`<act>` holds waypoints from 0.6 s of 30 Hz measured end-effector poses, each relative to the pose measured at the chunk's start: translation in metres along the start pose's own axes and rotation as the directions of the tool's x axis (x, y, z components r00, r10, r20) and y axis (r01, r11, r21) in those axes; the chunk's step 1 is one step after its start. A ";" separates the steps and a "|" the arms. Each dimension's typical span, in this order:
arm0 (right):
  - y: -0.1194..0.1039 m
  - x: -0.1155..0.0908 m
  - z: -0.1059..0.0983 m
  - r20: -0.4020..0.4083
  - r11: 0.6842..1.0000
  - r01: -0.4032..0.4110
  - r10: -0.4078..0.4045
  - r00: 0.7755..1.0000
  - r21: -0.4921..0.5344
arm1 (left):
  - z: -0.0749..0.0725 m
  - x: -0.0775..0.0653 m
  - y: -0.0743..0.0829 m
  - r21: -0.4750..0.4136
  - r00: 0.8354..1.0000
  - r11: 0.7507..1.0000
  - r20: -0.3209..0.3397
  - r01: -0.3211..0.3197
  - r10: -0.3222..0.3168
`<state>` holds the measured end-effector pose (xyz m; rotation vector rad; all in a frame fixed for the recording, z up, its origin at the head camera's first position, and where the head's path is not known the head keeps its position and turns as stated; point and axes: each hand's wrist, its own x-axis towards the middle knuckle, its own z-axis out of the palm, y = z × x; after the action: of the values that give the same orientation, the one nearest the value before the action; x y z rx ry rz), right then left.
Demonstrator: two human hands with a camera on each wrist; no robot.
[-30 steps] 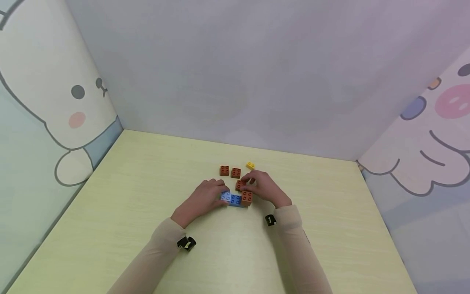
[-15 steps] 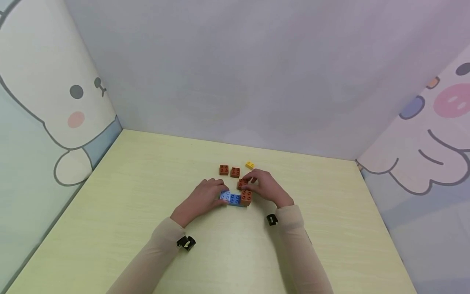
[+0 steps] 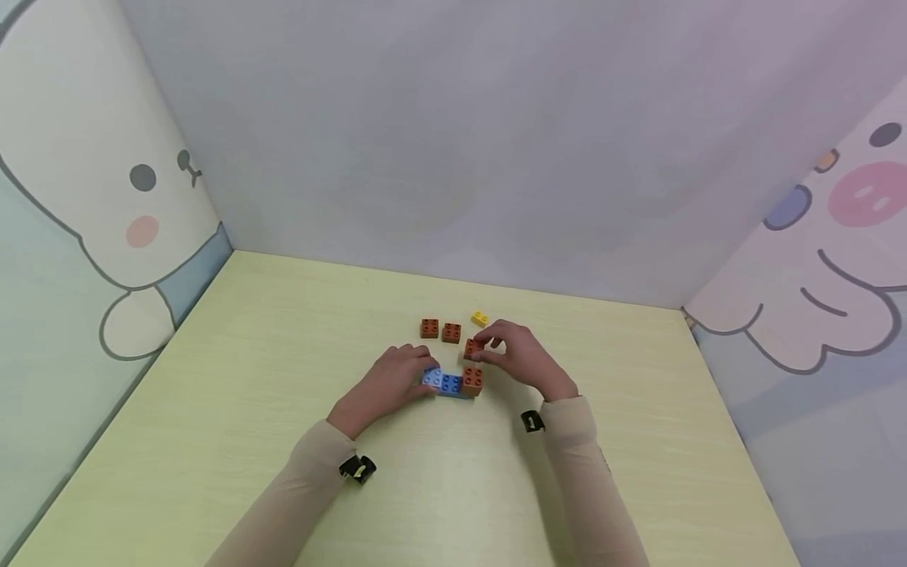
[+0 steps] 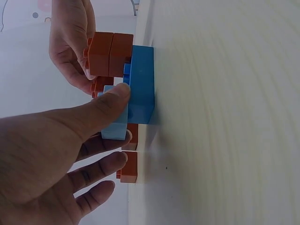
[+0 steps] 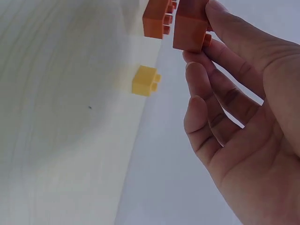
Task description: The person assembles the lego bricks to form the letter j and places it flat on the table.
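Note:
My left hand [image 3: 393, 384] pinches a light blue brick [image 4: 114, 129] that sits on one end of a longer blue brick [image 4: 142, 84] on the table. Orange-brown bricks [image 4: 110, 54], stacked two high, stand at the blue brick's other end, with blue studs [image 3: 451, 383] showing between. Just beyond that stack, my right hand [image 3: 523, 356] pinches another orange-brown brick [image 5: 190, 28] between thumb and fingers, raised off the table. In the right wrist view its other fingers curve loosely below the brick.
Farther back on the table [image 3: 319, 299] lie two loose orange-brown bricks, a left one [image 3: 429, 328] and a right one [image 3: 451, 333]. A small yellow brick [image 3: 479, 318] lies to their right. A grey wall [image 3: 453, 157] closes off the back.
My right hand has moved away from the stack, back and slightly right, with the orange-brown brick in its fingers. The left hand keeps its hold on the light blue brick.

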<state>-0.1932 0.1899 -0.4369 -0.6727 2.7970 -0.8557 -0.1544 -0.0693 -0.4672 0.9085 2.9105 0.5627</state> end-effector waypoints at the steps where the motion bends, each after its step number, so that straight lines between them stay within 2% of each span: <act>1: -0.001 -0.001 -0.001 -0.003 1.000 0.003 -0.003 1.000 -0.005 | 0.000 0.000 0.000 0.000 1.000 1.000 0.000 -0.001 0.001; 10: -0.008 -0.011 -0.011 -0.018 0.999 0.022 -0.023 1.000 -0.026 | 0.002 0.000 -0.001 -0.004 1.000 1.000 -0.003 0.005 -0.005; 18: -0.015 -0.024 -0.015 -0.008 1.000 0.014 -0.014 1.000 0.005 | 0.001 -0.001 0.000 -0.001 1.000 1.000 0.000 0.002 -0.002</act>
<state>-0.1702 0.1968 -0.4161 -0.6901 2.7988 -0.8697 -0.1535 -0.0690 -0.4681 0.9054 2.9099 0.5643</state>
